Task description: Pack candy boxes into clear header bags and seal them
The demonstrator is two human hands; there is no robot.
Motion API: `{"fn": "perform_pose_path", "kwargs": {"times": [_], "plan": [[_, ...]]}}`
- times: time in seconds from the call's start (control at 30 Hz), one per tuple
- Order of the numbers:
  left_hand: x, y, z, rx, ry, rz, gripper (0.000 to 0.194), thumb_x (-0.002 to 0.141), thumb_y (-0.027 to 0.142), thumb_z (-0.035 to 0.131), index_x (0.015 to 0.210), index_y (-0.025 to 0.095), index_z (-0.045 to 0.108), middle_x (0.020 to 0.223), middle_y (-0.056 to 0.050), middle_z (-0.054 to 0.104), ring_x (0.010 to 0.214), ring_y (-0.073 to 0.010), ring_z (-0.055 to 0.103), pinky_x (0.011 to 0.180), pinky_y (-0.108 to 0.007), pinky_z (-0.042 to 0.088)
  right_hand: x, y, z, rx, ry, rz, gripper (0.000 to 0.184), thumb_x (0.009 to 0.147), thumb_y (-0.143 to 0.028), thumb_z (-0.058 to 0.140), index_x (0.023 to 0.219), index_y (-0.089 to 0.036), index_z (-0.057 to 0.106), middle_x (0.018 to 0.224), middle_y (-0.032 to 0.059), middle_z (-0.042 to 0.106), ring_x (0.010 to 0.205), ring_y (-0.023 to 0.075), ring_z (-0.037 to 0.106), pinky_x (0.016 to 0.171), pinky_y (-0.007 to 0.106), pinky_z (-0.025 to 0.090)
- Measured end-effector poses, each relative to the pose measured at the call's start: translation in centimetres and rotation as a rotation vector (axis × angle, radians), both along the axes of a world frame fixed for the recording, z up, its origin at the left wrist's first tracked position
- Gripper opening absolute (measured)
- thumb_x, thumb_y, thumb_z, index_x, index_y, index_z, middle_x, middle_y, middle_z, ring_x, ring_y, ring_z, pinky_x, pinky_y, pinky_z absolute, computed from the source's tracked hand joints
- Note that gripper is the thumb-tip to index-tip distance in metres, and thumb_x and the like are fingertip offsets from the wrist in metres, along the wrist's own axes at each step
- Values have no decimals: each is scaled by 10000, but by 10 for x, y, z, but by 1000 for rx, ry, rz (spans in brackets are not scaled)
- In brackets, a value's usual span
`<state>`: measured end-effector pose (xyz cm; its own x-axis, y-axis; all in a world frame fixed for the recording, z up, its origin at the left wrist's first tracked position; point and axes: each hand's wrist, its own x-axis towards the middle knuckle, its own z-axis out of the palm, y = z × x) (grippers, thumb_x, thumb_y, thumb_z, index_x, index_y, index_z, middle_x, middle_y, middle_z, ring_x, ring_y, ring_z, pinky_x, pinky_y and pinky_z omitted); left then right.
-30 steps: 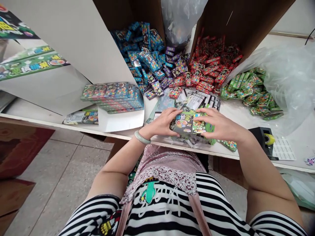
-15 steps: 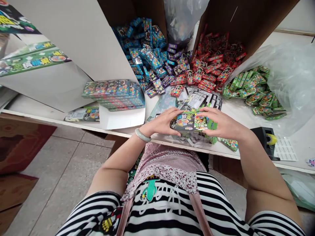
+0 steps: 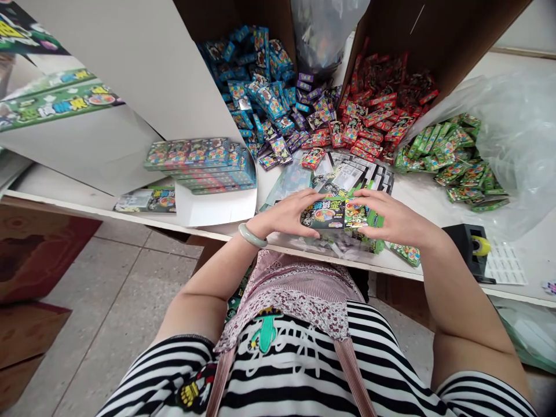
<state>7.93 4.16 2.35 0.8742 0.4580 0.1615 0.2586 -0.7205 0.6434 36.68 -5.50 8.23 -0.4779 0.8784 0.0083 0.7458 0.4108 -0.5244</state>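
Near the table's front edge, a black printed pack [image 3: 324,215] with colourful lettering lies between my hands, with small green packets [image 3: 355,215] showing at its right part. My left hand [image 3: 292,215] grips the left end, thumb along the near side and fingers along the far side. On the right end, my right hand [image 3: 393,219] holds the pack the same way, its fingers curved over the green part. Clear plastic wrap and more printed card lie beneath, partly hidden. A loose green packet [image 3: 405,253] rests beside my right wrist.
Behind lie heaps of small blue packets [image 3: 263,98], purple packets [image 3: 299,121], red packets [image 3: 369,124] and green packets [image 3: 452,153] in a plastic bag [image 3: 512,133]. A tape dispenser [image 3: 467,252] stands right. Stacked packs [image 3: 202,165] sit left by a white box wall [image 3: 125,58].
Both hands keep their hold on the pack, which tilts slightly so that its top looks flatter. The whole view has shifted a little.
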Motion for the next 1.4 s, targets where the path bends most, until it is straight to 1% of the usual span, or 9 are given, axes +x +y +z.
{"fn": "perform_pose_path", "kwargs": {"times": [0.1,0.17,0.3,0.37,0.57,0.67,0.8,1.13,1.4], "plan": [[-2,2,-3,-2,-27,14,973,694,645,795,1482,191,449,1364,-186,543,1280,-363,532,1097,-537,446,0,-6,6,47,27,-25,472,854,-320,623,1321,-255,612,1468,100,508,1365,302,498,1167,507,401],[-4,2,-4,-10,-45,28,990,698,664,784,1489,184,429,1376,-192,525,1298,-363,516,1112,-546,434,-1,-11,10,134,41,-58,447,856,-316,635,1299,-250,619,1449,108,515,1339,305,514,1149,501,417],[-6,2,-6,6,-69,34,1027,699,680,775,1498,154,402,1396,-215,489,1334,-371,487,1132,-552,417,-7,-16,10,349,20,-146,430,837,-323,681,1255,-239,633,1374,139,520,1283,349,525,1094,539,440],[-5,1,-6,21,-71,39,1046,694,686,776,1507,155,387,1401,-218,480,1337,-373,485,1131,-556,418,-10,-16,8,389,0,-153,437,829,-308,686,1257,-238,627,1357,145,509,1264,359,523,1060,543,457],[-5,-4,-5,82,-49,49,1056,698,694,765,1508,133,384,1412,-235,477,1342,-385,482,1127,-548,421,-12,-15,0,386,-18,-123,462,812,-286,683,1268,-240,617,1350,144,491,1245,371,506,1052,565,445],[-5,-6,-2,109,-42,52,1048,705,683,766,1518,152,375,1417,-226,485,1346,-385,482,1129,-547,415,-12,-17,0,394,-23,-130,467,811,-287,687,1270,-239,616,1349,145,486,1236,372,502,1045,564,448],[-3,-9,0,135,-54,69,1042,697,665,780,1529,191,370,1411,-209,501,1325,-381,502,1111,-558,426,-12,-18,0,380,-21,-82,472,814,-286,687,1277,-239,606,1336,148,486,1237,369,498,1033,556,461],[-3,-10,-1,175,-64,61,1046,696,654,787,1532,181,373,1394,-218,505,1305,-393,507,1085,-570,438,-6,-20,-2,383,-44,-29,490,806,-286,709,1272,-201,586,1299,161,490,1218,362,500,1041,552,461],[-5,-7,2,159,-74,16,1045,693,638,800,1539,203,367,1397,-211,500,1315,-394,496,1099,-585,422,-3,-20,0,265,37,59,454,834,-272,691,1272,-228,580,1363,148,496,1271,344,501,1074,533,446]]}}
